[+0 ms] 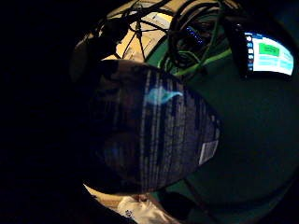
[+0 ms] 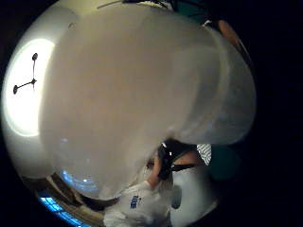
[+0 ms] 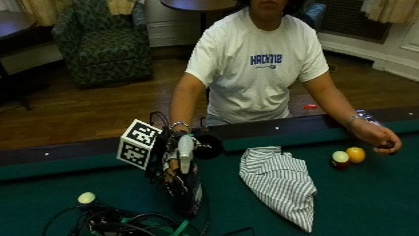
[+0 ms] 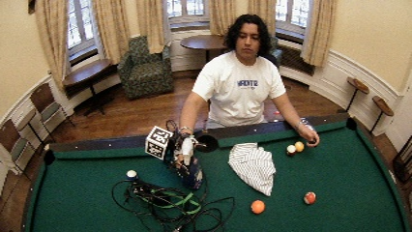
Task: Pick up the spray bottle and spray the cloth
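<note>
A spray bottle (image 3: 190, 189) with a dark body and a white trigger head stands upright on the green felt left of centre, and my gloved right hand (image 3: 171, 167) grips its neck. In the wide outside view the hand (image 4: 178, 153) wraps the same bottle (image 4: 193, 176). The labelled dark body (image 1: 159, 135) fills the little finger side palm view. The white spray head (image 2: 142, 94) fills the thumb side palm view. A striped cloth (image 3: 280, 182) lies crumpled on the felt to the right of the bottle, apart from it. I cannot tell whether the bottle's base touches the table.
A tangle of cables (image 4: 167, 203) lies in front of the bottle, with a white ball (image 3: 86, 197) beside it. The person's bare hand (image 3: 383, 140) rests near two balls (image 3: 355, 154). Orange (image 4: 257, 207) and red-striped (image 4: 309, 197) balls lie nearer. A lit screen (image 1: 271, 56) sits on the felt.
</note>
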Available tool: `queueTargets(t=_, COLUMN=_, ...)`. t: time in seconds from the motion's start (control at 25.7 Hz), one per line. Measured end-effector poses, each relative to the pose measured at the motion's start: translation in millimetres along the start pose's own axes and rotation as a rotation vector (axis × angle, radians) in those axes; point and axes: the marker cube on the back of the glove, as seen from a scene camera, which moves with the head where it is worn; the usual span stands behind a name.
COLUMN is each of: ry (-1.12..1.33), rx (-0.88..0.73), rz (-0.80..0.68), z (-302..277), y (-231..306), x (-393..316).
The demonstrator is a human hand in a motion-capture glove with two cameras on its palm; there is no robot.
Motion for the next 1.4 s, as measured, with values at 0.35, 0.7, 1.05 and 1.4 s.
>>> queueTargets(t=0.35, ry=-0.002, rx=0.135, rz=0.005, z=-5.6, y=-15.5, x=3.0)
queueTargets(t=0.7, ry=-0.009, rx=0.166, rz=-0.025, z=-2.6, y=-34.6, x=3.7)
queueTargets(t=1.05, ry=0.001, rx=0.132, rz=-0.057, z=4.6, y=-50.4, x=1.5)
queueTargets(t=1.4, ry=-0.052, rx=0.087, rz=-0.092, z=8.7, y=-50.3, x=-18.5)
